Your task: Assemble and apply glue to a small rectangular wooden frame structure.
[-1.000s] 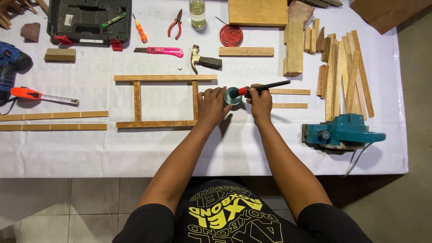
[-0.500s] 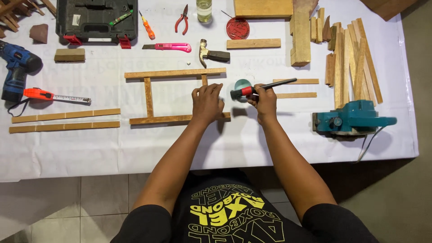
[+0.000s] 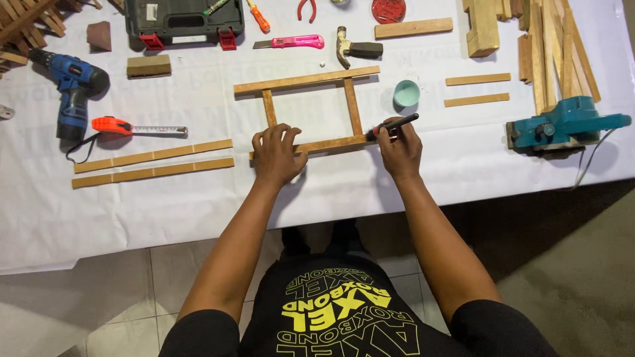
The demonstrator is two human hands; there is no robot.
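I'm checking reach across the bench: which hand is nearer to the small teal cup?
Right. The right hand, holding a dark tool, sits just below the teal cup. The left hand rests on the wooden frame, farther off to the cup's left.

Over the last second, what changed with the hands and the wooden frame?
Both hands left the small teal cup, which now stands alone. The left hand came down onto the wooden frame's near rail; the right hand moved to that rail's right end. The right hand still grips the brush.
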